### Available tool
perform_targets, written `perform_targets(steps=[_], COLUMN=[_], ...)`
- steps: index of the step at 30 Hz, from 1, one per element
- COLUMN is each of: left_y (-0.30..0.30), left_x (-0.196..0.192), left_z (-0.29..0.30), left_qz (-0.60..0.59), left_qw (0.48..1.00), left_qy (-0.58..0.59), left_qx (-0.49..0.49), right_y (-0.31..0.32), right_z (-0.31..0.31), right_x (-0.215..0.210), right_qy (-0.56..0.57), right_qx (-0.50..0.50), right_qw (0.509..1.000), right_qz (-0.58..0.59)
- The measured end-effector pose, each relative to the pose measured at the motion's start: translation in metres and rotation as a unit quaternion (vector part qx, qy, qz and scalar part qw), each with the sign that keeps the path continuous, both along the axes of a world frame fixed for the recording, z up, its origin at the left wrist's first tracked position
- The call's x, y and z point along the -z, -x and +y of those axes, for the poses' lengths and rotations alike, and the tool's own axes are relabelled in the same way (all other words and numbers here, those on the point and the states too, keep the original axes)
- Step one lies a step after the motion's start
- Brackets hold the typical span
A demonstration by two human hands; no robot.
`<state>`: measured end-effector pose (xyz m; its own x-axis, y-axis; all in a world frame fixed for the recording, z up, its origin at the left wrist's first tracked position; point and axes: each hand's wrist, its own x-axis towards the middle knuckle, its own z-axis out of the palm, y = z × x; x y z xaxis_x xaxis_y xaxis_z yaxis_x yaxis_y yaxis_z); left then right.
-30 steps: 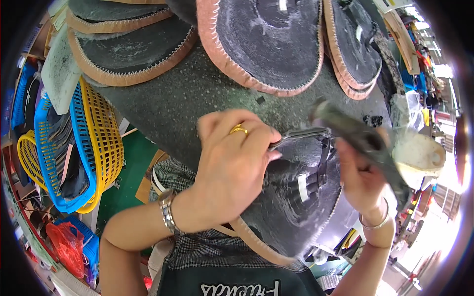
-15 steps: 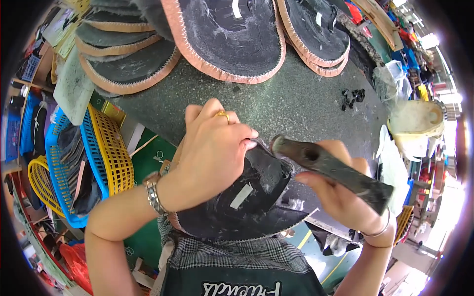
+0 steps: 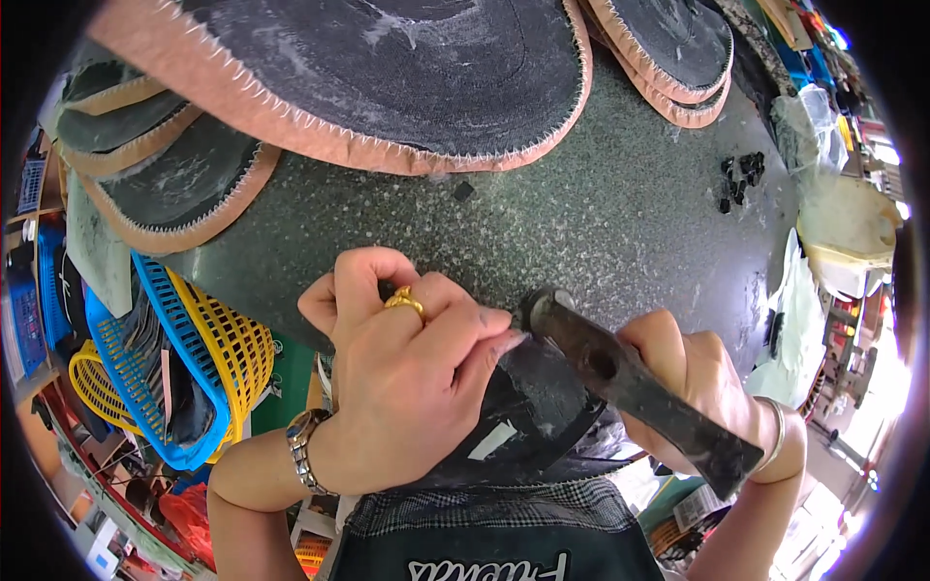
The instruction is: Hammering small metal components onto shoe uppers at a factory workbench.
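Pinching the top edge of a soft black piece (image 3: 547, 387), the left hand (image 3: 402, 373) has its thumb and finger tips pressed together. The black piece lies at the near side of the dark speckled table (image 3: 601, 232), close to the person's body, and a white tag (image 3: 494, 440) is on it. The right hand (image 3: 683, 387) is curled tight around a dark hammer (image 3: 659, 407), and its handle is hidden. The round end of the hammer is just beside the left finger tips; I cannot tell if it touches the black piece. A tiny black square (image 3: 463, 191) lies farther back, near a big black pad (image 3: 417, 87) with a brown stitched edge. More black bits (image 3: 744, 177) sit in a pile on the right
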<state>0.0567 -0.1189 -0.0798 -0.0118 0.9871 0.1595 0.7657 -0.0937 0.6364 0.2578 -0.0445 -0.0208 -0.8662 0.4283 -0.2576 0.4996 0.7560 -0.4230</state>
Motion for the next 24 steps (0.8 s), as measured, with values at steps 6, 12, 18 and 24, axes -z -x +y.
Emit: perform_targets(steps=[6, 12, 18, 24], left_y=[-0.002, 0.001, 0.001, 0.006], left_x=[0.001, -0.003, -0.001, -0.003], left_z=[0.000, 0.000, -0.002, -0.008], left_qz=[0.040, 0.061, 0.084, 0.095], left_qw=[0.998, 0.995, 0.991, 0.989], left_qy=[-0.035, -0.013, -0.033, -0.045], left_qx=[0.039, 0.083, 0.101, 0.104], right_y=[0.012, 0.016, 0.026, 0.039], right_z=[-0.013, 0.004, 0.010, 0.005], right_x=[-0.008, -0.007, -0.018, -0.023], right_qy=[-0.147, -0.057, -0.086, -0.159], right_qx=[0.080, 0.111, 0.006, 0.013], right_qw=[0.984, 0.992, 0.995, 0.979], right_qz=[-0.057, 0.026, -0.052, -0.129])
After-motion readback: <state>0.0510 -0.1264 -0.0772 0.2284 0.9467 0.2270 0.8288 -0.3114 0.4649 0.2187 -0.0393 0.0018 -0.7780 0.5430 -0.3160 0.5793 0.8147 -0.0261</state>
